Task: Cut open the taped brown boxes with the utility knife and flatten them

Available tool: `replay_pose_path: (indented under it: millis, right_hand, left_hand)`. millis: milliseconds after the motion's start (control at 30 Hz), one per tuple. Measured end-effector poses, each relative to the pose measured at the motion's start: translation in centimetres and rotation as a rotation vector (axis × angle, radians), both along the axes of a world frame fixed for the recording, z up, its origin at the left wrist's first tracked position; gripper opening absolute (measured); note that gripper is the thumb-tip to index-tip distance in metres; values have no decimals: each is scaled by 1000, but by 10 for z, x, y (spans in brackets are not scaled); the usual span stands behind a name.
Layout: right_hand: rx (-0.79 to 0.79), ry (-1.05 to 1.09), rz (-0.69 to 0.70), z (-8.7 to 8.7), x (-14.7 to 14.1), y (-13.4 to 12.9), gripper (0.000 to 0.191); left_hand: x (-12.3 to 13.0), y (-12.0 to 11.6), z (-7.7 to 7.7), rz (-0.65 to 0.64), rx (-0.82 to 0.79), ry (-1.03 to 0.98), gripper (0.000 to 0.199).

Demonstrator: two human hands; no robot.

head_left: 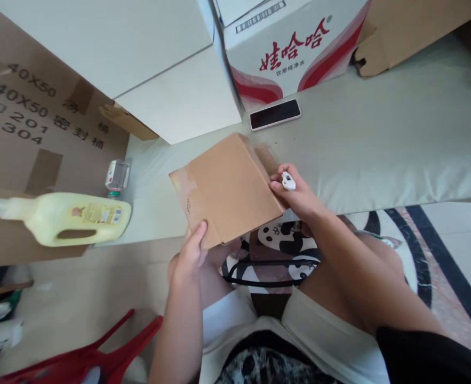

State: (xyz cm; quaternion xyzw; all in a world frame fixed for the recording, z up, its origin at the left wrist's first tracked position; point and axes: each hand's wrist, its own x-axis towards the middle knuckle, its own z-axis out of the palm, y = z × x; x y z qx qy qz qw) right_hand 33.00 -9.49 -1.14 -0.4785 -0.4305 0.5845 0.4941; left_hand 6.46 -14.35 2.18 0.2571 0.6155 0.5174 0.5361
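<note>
A small brown cardboard box (231,186) is held at a tilt over the front edge of the covered surface. My left hand (193,248) grips its lower left flap, with the thumb on top and the fingers hidden beneath. At the box's right side, my right hand (293,192) is closed around a small white tool (287,181) that looks like a utility knife. Any blade is hidden. The fingertips of that hand meet the box's right edge, where a side flap (265,157) stands out, slightly blurred.
A phone (275,114) lies behind the box, before a white and red carton (295,58). White boxes (179,96) stand at the back left. On the left are a yellow jug (79,218), a clear bottle (118,175) and a large printed carton (39,106). A red chair (99,352) stands lower left.
</note>
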Motion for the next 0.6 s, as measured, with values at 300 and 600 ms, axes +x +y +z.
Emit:
replay_pose_path:
  millis: [300,600]
  right_hand:
    - [326,-36,131,-4,18,-8,70]
    - [253,-289,-188,-3,20,-7,41]
  left_hand:
    - [9,16,14,90,17,-55,37]
    - [20,18,9,44,10,240,38]
